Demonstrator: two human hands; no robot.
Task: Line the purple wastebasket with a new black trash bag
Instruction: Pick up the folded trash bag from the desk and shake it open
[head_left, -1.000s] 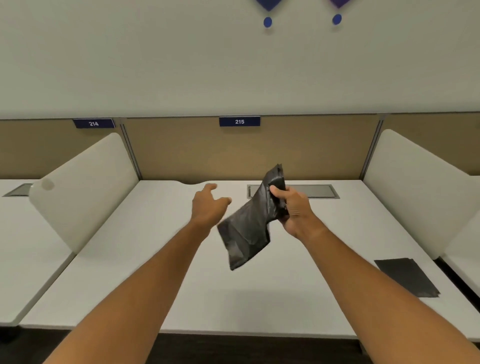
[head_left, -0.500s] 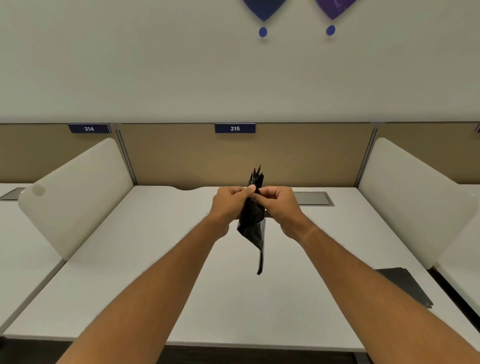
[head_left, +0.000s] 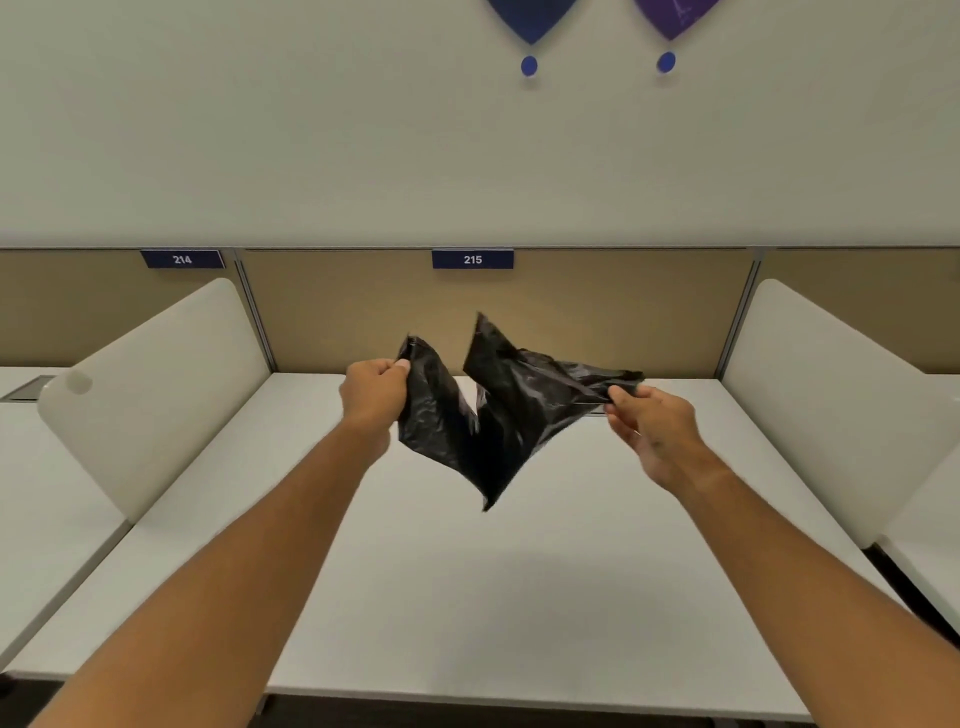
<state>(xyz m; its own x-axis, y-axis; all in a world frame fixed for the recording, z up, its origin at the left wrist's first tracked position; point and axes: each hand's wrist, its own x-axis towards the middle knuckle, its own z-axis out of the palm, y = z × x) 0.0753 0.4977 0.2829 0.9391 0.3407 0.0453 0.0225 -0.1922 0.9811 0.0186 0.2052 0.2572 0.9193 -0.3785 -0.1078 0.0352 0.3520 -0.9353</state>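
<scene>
black trash bag (head_left: 493, 415) held in the air above the white desk (head_left: 467, 597), partly spread and sagging to a point between both hands. left hand (head_left: 371, 392) pinches its left edge; right hand (head_left: 652, 428) pinches its right corner.

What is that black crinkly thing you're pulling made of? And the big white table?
The black trash bag looks like thin plastic film: it crumples, sags between the left hand and right hand, and shines faintly. The desk seems a smooth matte laminate, probably over board; its core is hidden.
</scene>
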